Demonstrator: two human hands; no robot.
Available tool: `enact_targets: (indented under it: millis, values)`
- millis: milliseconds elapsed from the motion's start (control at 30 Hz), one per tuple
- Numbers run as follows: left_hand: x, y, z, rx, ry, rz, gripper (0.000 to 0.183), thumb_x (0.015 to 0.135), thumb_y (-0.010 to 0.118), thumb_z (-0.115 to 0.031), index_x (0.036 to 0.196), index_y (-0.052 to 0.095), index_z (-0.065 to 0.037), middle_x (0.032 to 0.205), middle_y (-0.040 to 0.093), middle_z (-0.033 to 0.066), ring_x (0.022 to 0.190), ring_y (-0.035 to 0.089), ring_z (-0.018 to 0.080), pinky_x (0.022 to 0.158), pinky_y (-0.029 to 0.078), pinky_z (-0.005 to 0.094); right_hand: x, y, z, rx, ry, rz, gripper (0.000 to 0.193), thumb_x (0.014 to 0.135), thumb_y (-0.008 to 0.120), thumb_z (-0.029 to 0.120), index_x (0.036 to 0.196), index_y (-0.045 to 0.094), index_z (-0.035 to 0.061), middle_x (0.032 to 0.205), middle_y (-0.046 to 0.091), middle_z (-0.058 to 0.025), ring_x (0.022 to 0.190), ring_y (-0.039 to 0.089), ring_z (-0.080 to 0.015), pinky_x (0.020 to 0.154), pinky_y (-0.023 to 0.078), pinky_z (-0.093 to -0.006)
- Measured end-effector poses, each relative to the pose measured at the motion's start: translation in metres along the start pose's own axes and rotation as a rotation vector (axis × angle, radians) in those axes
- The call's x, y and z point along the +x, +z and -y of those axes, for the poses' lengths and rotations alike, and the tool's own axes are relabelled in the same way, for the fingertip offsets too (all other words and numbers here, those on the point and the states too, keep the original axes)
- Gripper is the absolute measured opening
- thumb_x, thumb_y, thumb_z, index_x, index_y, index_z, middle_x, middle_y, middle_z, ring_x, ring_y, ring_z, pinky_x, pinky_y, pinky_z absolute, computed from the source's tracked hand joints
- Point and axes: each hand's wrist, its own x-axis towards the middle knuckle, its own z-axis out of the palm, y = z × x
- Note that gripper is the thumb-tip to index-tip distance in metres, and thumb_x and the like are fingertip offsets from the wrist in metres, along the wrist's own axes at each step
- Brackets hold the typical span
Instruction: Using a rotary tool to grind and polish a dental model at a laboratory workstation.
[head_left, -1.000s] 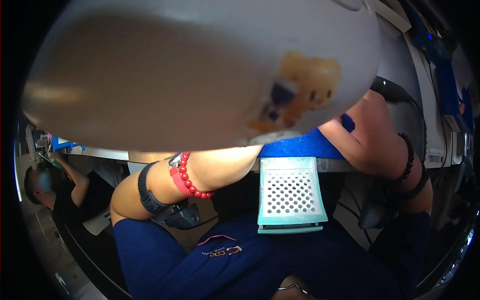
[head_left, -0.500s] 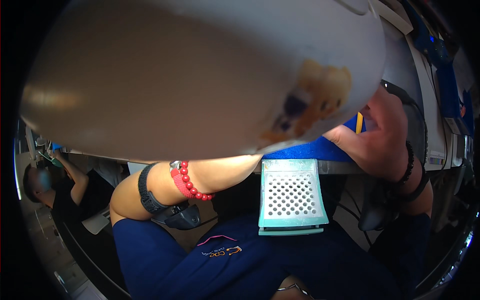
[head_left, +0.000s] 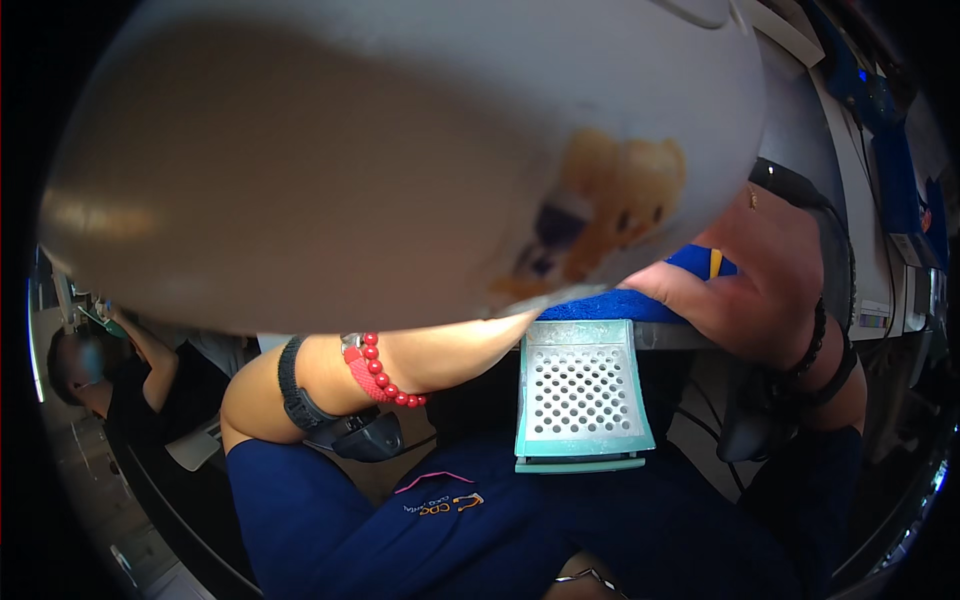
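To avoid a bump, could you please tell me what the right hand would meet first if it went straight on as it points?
The first thing in line with the right hand is the white cover, though it seems nearer the camera, so the hand may pass beneath; what lies there is hidden.

Floor lower left, apparently grey, dimly lit; pale worktop right.

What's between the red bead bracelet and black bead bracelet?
In the head view, the turquoise-edged panel with round holes lies between the red bracelet and the black bracelet, with bits of the left arm and right hand.
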Motion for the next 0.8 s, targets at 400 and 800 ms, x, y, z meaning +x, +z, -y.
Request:
enact_targets:
  millis: [400,800]
  values:
    - [0.007,0.002,-0.004,0.039,0.092,-0.013,0.013,0.078,0.063,0.004,0.091,0.065,0.006,0.089,0.066,0.0123,0.078,0.062,0.0151,0.071,0.05,0.0261,0.002,-0.005,-0.003,0.098,-0.137,0.009,0.033,0.058,0.079,0.006,0.086,0.062,-0.0014,0.086,0.065,-0.0128,0.073,0.063,-0.0234,0.065,0.049,-0.028]
    - [0.001,0.008,0.016,0.013,0.309,-0.105,0.016,0.076,0.063,0.007,0.091,0.064,0.008,0.088,0.066,0.0158,0.079,0.064,0.0201,0.071,0.05,0.029,0.003,-0.004,-0.002,0.086,-0.087,0.041,0.038,0.056,0.081,0.008,0.087,0.063,-0.0024,0.082,0.065,-0.011,0.068,0.062,-0.021,0.062,0.048,-0.0275]
